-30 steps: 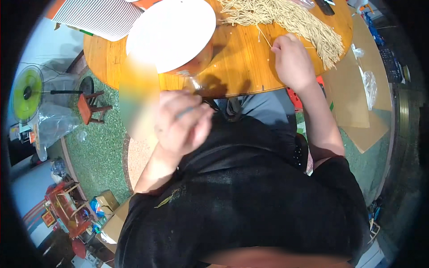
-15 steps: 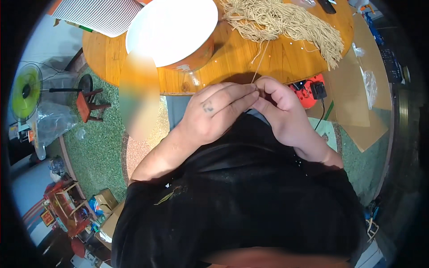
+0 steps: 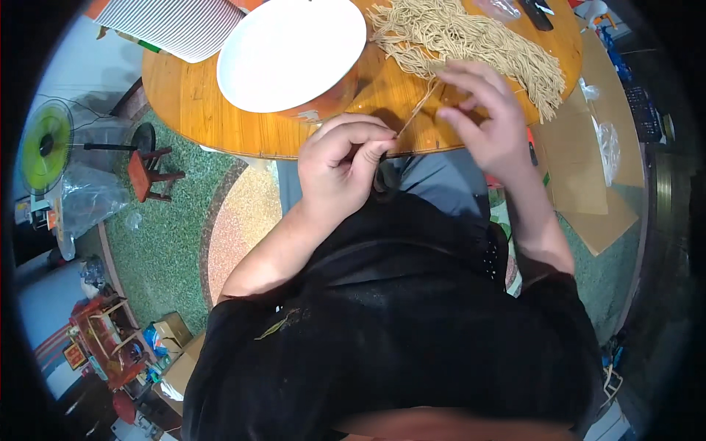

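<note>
- Left hand (image 3: pixel 342 165) pinches a thin cord (image 3: pixel 416 112).
- Right hand (image 3: pixel 485 121) is half-open, thumb apart, fingertips near that cord.
- Tan strings (image 3: pixel 471 40) lie heaped on the wooden surface (image 3: pixel 195 103).

Tan cord (image 3: pixel 416 113) in left fingers (image 3: pixel 365 132)

Speckled green floor (image 3: pixel 165 242), low reddish stool (image 3: pixel 137 176), green fan (image 3: pixel 45 147), pale bluish wall (image 3: pixel 95 70), wooden table (image 3: pixel 184 95)

The cord bundle (image 3: pixel 471 44) is showing beige, the wooden tabletop (image 3: pixel 195 95) orange-brown, the shirt (image 3: pixel 441 345) black, the terrazzo floor (image 3: pixel 165 242) speckled green.
</note>
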Available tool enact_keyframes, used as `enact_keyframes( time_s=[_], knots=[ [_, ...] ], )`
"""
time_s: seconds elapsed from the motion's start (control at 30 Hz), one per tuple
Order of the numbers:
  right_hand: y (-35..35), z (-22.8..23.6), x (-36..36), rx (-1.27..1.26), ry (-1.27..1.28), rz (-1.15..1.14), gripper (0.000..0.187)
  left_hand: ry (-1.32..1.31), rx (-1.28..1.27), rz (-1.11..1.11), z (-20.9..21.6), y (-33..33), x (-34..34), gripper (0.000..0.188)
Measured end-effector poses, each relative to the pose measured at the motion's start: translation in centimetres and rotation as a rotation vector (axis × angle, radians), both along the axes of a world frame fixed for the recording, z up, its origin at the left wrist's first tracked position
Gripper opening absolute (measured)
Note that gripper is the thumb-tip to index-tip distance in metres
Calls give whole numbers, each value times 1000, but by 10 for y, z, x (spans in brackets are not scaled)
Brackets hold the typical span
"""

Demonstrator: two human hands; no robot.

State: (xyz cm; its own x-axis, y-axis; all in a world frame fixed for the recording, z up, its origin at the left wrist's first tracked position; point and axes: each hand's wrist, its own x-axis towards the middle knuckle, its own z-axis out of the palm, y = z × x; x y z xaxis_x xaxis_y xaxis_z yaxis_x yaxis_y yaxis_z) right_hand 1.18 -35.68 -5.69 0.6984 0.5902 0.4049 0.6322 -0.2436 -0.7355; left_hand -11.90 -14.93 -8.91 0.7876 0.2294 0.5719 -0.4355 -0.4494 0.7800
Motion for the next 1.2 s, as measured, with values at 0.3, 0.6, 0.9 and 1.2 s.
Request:
enact_keyframes(
  time_s=[0.3, 0.6, 0.9, 1.2],
  knots=[
    [-2, -28, 105, -434, -462, 118, 22, -150, 70, -65, 35, 6, -27, 11],
    [-5, -41, 161, -357, -426, 64, 19, -556, -325, 18, 91, 37, -92, 24],
    [30, 28, 10, 301, -34, -66, 34, -156, -57, 16, 82, 37, -95, 24],
    [34, 28, -89, 140, 1182, 324, 28, 61, -89, 8, 51, 19, -53, 15]
  ],
)
